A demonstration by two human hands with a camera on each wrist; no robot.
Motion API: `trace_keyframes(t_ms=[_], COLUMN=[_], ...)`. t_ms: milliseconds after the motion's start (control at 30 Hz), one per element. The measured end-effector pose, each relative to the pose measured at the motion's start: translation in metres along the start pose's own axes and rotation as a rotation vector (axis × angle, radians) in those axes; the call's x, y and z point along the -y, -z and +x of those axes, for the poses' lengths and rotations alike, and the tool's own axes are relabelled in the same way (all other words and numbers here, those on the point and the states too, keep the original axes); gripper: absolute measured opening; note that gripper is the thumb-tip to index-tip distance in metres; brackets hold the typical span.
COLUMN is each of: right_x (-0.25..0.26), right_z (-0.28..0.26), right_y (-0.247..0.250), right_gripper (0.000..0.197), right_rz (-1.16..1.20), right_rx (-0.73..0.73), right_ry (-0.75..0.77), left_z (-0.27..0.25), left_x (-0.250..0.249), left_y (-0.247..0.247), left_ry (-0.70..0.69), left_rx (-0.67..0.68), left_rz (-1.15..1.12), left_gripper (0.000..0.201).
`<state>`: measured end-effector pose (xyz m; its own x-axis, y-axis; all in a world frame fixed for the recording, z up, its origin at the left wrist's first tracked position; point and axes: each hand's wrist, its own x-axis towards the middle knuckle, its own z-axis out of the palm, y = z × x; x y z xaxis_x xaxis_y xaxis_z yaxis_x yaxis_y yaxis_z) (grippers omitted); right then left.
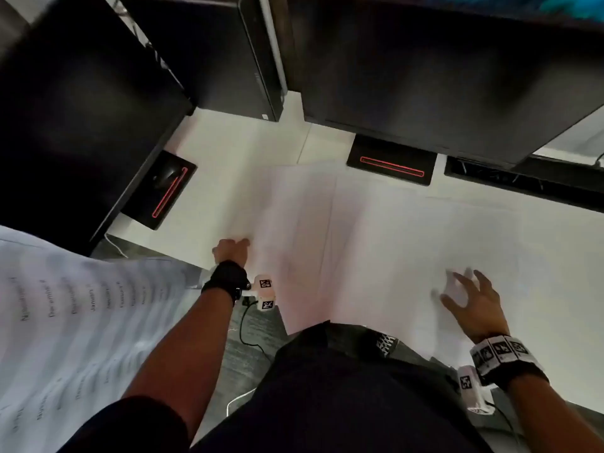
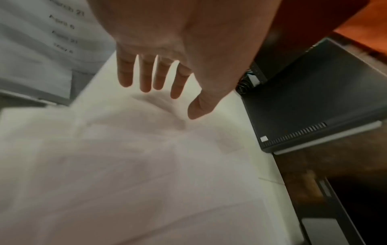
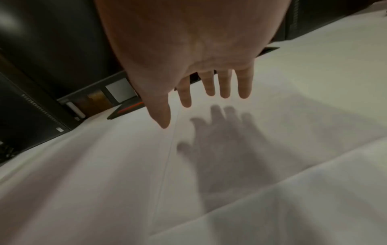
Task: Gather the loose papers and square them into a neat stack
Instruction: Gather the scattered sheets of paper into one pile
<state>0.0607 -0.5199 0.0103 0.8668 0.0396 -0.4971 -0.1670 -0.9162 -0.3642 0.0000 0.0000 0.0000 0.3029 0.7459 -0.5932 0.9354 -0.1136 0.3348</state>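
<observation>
Presently, as observed:
Loose papers [image 1: 327, 223]: several white sheets lie overlapped and askew across the middle of the white surface [image 1: 228, 142], their edges out of line; motion blur hides how many.
Left hand [image 1: 230, 251]: at the near left edge of the sheets, fingers straight and slightly spread, holding nothing; contact with the paper cannot be confirmed.
Right hand [image 1: 470, 299]: over the sheets at the near right, fingers splayed apart, its shadow on the paper below.
Far side: two black monitor bases with red strips [image 1: 392, 165], dark monitors above them, a black computer case [image 1: 209, 53] between.
Left side: a printed sheet of dates [image 1: 65, 322] off the surface edge.
</observation>
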Motion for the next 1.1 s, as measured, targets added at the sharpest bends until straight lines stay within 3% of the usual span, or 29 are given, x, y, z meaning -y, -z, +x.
trace_keyframes(t_ms=[233,267,367,433,567,767,933,1100], right_x=[0.003,0.000,-0.007,-0.007,-0.002,0.000,0.002,0.010], right_z=[0.022,0.024,0.026,0.026,0.024,0.024,0.026,0.024], right_y=[-0.027,-0.029,-0.032,-0.034,-0.033,-0.031,-0.030,-0.027], right_gripper=[0.072,0.072,0.073,0.073,0.070,0.069,0.070,0.070], right_rz=[-0.103,-0.107,-0.138,-0.137,-0.142,-0.147,-0.161,-0.184], right_rx=[0.143,0.138,0.129,0.123,0.120,0.140,0.146,0.146], right_ry=[-0.035,-0.034,-0.020,-0.008,-0.041,-0.053,-0.061,-0.070], left_z=[0.014,0.014,0.002,-0.001,0.013,-0.005,-0.008,-0.002], left_x=[-0.022,-0.025,-0.037,-0.042,-0.038,-0.048,-0.051,-0.038], left_y=[-0.003,-0.002,0.001,-0.003,-0.016,-0.016,-0.015,-0.016], left_ry=[0.182,0.200,0.198,0.176,0.134,0.001,-0.178,-0.108], left_rx=[0.095,0.122,0.211,0.219,0.133,0.103,0.204,0.320], left_rz=[-0.192,-0.205,-0.269,-0.255,-0.071,-0.199,-0.243,-0.384], left_gripper=[0.088,0.087,0.048,0.038,0.069,0.075,0.048,0.045])
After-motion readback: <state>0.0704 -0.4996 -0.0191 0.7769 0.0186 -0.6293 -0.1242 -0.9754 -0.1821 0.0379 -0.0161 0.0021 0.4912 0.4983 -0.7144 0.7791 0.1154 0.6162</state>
